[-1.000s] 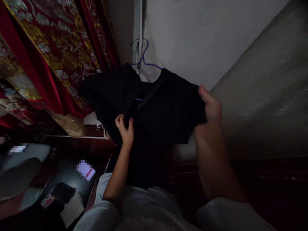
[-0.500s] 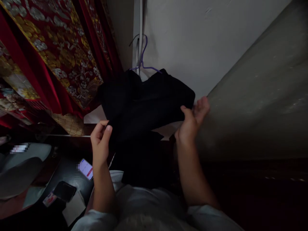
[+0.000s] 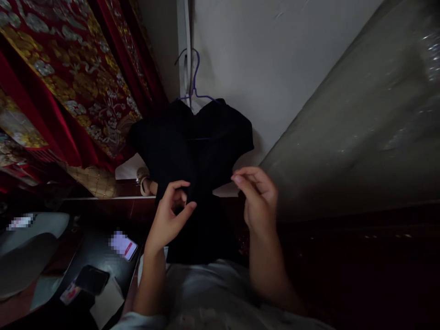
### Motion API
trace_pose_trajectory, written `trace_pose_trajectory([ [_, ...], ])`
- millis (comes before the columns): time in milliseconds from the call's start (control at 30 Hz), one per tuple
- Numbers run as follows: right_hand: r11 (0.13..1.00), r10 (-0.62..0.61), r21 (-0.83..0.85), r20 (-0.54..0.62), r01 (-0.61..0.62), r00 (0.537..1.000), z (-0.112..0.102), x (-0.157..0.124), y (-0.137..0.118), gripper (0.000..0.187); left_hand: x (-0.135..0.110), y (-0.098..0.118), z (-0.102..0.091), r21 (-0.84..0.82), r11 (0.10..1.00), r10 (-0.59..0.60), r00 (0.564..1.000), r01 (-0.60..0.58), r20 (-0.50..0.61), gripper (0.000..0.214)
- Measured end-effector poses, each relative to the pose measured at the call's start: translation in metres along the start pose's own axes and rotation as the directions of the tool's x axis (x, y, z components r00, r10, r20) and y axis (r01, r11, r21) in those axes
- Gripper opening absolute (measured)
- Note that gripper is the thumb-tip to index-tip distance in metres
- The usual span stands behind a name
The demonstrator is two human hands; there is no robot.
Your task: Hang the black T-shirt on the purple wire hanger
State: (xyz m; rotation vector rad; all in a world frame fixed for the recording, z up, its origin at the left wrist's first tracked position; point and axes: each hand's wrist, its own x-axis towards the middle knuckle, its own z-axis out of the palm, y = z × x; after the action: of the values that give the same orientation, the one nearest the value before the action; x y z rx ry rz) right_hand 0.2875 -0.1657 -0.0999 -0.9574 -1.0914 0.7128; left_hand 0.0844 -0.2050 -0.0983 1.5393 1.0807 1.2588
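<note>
A black short-sleeved top hangs on a purple wire hanger, its front falling straight down. My left hand is in front of its lower left part. The thumb and forefinger there are apart, with nothing between them. Near the top's lower right edge is my right hand, its thumb and forefinger brought together in a pinch. Whether a bit of cloth is between those fingertips cannot be made out. The lower folds of the dark cloth merge into shadow.
Red embroidered drapery hangs at the left. A dark table holds a lit phone, a black phone-like object and papers. Sheeting covers the right side. A person's sandalled foot shows behind the top.
Both hands have moved inward. The top's right side, spread out before, has dropped and hangs evenly. My right hand's spread fingers have closed into a pinch, and the left fingers have parted.
</note>
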Motion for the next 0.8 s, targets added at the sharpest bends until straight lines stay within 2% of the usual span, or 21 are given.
trace_pose_trajectory([
  [67,0.996,0.082,-0.046,0.212,-0.074,0.974,0.001,-0.003,-0.002,0.016,0.001,-0.004,0.006,-0.041,0.999,-0.012,0.999,0.014,0.047,0.046],
  [133,0.983,0.171,-0.128,0.423,-0.128,0.890,0.005,-0.009,-0.003,0.018,0.002,-0.008,0.011,-0.084,0.996,-0.010,0.997,0.017,0.077,0.051],
  [200,0.967,0.247,-0.185,0.505,-0.176,0.827,0.011,-0.014,-0.001,0.023,0.003,-0.012,0.013,-0.123,0.992,0.010,0.997,0.000,0.081,0.054],
  [333,0.949,0.312,-0.227,0.554,-0.220,0.772,0.019,-0.015,0.007,0.024,0.006,-0.018,0.011,-0.131,0.990,0.064,0.995,-0.053,0.078,0.058],
  [467,0.951,0.291,-0.267,0.606,-0.155,0.741,0.018,-0.014,0.008,0.017,0.008,-0.019,0.009,-0.144,0.987,0.084,0.993,-0.072,0.082,0.062],
  [567,0.934,0.322,-0.330,0.618,-0.135,0.717,0.018,-0.016,0.009,0.021,0.010,-0.020,0.010,-0.138,0.990,0.045,0.998,-0.040,0.037,0.063],
  [667,0.916,0.367,-0.365,0.601,-0.165,0.710,0.019,-0.018,0.014,0.029,0.012,-0.024,0.010,-0.031,0.999,-0.014,0.999,0.012,-0.048,0.060],
  [800,0.919,0.377,-0.334,0.578,-0.211,0.724,0.019,-0.018,0.021,0.029,0.014,-0.030,0.013,0.188,0.981,-0.036,0.998,0.045,-0.051,0.047],
])
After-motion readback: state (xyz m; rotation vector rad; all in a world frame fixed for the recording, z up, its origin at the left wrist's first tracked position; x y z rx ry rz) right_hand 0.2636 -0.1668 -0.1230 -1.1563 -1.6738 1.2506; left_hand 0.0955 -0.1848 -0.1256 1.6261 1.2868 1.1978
